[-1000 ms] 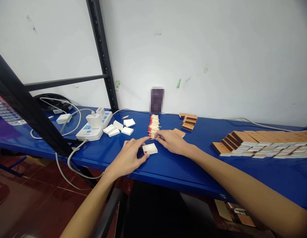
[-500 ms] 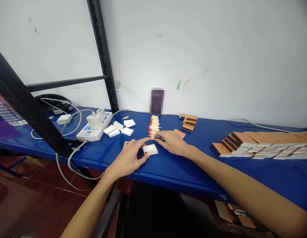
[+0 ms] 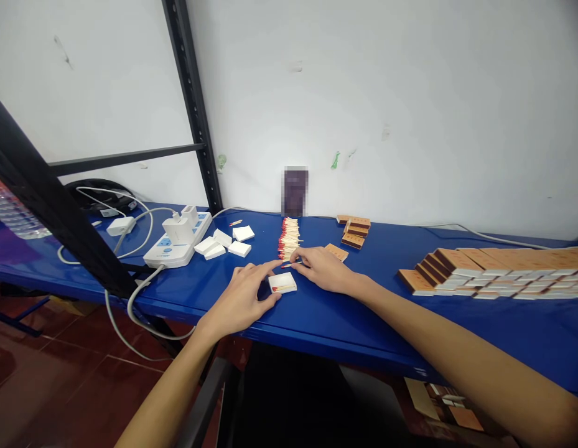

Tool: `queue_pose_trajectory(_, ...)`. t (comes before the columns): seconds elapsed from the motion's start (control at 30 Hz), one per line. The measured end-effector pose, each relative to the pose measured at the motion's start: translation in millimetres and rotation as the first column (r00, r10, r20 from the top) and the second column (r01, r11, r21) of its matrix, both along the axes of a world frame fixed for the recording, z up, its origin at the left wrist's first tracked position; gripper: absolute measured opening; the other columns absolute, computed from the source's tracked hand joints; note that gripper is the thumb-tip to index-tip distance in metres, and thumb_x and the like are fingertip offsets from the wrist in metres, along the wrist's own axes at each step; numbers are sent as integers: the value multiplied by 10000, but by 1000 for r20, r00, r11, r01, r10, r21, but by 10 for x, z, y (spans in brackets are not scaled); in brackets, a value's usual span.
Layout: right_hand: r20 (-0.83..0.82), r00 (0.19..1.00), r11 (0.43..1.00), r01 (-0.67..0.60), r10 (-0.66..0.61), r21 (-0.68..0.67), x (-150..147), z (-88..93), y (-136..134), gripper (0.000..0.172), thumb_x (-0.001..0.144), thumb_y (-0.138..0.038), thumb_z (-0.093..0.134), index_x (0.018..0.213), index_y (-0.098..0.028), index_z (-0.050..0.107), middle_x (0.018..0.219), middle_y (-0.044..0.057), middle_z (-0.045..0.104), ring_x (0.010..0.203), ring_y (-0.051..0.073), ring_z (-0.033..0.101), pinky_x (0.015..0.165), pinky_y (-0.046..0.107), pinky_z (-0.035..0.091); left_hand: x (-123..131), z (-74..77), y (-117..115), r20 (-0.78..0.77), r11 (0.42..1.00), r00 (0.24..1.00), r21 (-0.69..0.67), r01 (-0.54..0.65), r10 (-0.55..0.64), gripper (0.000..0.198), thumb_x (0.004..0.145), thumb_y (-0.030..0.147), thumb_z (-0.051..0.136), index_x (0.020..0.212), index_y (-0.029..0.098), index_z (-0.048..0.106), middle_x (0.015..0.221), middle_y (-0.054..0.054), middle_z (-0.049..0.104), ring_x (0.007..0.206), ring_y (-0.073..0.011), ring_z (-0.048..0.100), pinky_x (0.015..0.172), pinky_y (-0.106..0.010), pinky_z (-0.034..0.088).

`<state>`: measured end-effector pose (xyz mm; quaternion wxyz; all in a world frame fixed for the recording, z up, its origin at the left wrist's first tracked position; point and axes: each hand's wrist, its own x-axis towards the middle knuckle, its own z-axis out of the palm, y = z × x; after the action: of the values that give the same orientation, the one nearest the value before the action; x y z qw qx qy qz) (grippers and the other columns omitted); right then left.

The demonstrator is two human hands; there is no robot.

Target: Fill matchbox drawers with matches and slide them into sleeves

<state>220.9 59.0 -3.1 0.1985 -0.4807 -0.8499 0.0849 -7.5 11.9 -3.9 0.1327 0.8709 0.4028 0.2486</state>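
A white matchbox tray (image 3: 284, 278) with a few red-headed matches (image 3: 285, 288) inside sits near the table's front edge. My left hand (image 3: 244, 295) is curved around the tray's left end, thumb at the near corner. Its index finger stretches beyond the tray towards the match heads. Between the thumb and index finger of my right hand (image 3: 319, 267) is a match (image 3: 290, 265), its red head pointing left, just behind the tray. Beyond it lies a long pile of matches (image 3: 290, 238), heads to the left.
Several white trays (image 3: 239, 248) and a loose match (image 3: 235, 223) lie left, beside a power strip (image 3: 170, 252) with chargers. Matchbox sleeves (image 3: 355, 230) stand behind my right hand. Stacked matchboxes (image 3: 484, 274) line the right. A dark pixelated object (image 3: 295, 191) leans on the wall.
My right hand has drawn the match slightly away from the near end of the pile, so a gap now shows. My left hand stays at the tray.
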Motion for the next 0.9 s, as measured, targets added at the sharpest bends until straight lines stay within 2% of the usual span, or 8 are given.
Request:
queue_pose_trajectory(0.13,10,999,999,32,-32,-7,9,-1,0,128,927,-280,525,967,-190,608,695,-9,570,629,126,502,583,234,280,-4,0,-6,1,1000,1000,1,-4,4,547,906,302,572,1418,343,384,1172,-12,626,1019,-219,542,954,-384,366)
queue_pose_trajectory(0.3,-6,1000,999,-18,17,-33,-24,17,-22,126,923,-191,494,898,-182,617,683,-11,565,624,117,497,612,231,301,-5,-3,-8,7,1000,1000,10,2,-2,549,904,303,576,1417,351,385,1155,-8,628,998,-213,548,952,-381,370)
queue_pose_trajectory(0.57,64,998,1000,-8,8,-2,-12,-10,-17,127,944,-222,448,925,-198,571,832,25,640,712,143,551,641,245,324,-1,-14,6,14,1000,1000,1,1,-1,545,903,306,575,1415,335,388,1159,-16,630,1021,-215,546,979,-397,352)
queue_pose_trajectory(0.67,20,999,999,-48,47,14,-13,55,-79,153,965,-230,398,933,-204,545,904,38,645,760,152,562,659,250,340,-1,-17,11,20,1000,1000,-11,-18,18,555,897,322,581,1417,324,387,1113,-22,640,1023,-224,546,987,-421,344)
queue_pose_trajectory(0.8,-4,988,988,-153,153,-11,-73,143,-225,153,967,-272,422,930,-204,554,788,18,618,686,144,539,619,248,333,-5,-18,14,34,999,999,-13,-40,41,563,898,327,579,1422,320,375,1118,-24,638,1056,-227,540,991,-425,344)
queue_pose_trajectory(0.9,6,981,981,-194,194,-27,-113,135,-268,160,967,-307,446,953,-206,569,766,11,620,682,143,548,612,247,337,-5,-10,8,32,1000,999,-13,-27,28,556,905,329,567,1425,321,368,1140,-25,634,1064,-230,536,987,-422,349)
